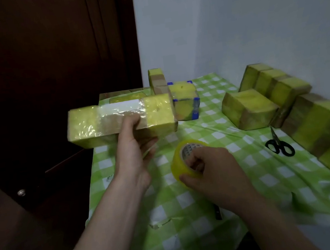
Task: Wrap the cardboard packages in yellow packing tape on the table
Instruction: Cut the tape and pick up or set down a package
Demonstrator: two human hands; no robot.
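My left hand (135, 150) grips a long cardboard package (120, 120) from below and holds it above the table's left edge. Yellow tape covers both of its ends, and its middle shows a white label under clear film. My right hand (210, 165) holds the yellow tape roll (181, 163) over the green checked tablecloth (241, 169), fingers inside its core. A thin strip of tape seems to run from the roll toward my left hand.
Several taped packages lie at the back (184, 100) and along the right side (250, 112) by the white wall. Black scissors (279, 144) rest on the cloth at right. A dark pen-like object (217, 212) lies near my right wrist. Dark wooden furniture stands left.
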